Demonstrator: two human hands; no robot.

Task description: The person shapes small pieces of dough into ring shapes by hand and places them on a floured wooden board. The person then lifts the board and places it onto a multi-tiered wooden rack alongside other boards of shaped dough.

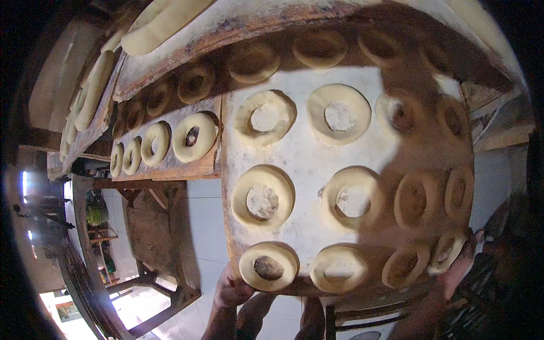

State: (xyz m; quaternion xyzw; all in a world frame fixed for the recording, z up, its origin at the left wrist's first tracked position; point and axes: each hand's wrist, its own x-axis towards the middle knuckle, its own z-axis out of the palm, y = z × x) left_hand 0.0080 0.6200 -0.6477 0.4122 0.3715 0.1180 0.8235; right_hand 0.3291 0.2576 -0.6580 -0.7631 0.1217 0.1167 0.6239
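A broad floury wooden board (306,164) carries several rows of pale dough rings (339,114). My left hand (232,288) grips its near left corner, the fingers mostly hidden beneath the edge. At the near right corner my right hand (462,265) holds the board too, in deep shadow beside a dough ring (447,250). The far end of the board lies in shade below a higher board. The right half is shaded as well.
Left of my board, a second board (198,165) bears more dough rings. Above runs a higher board (226,35) with a rough edge and large dough pieces (164,25). A wooden frame (164,283) stands lower left on pale tiled floor (205,226).
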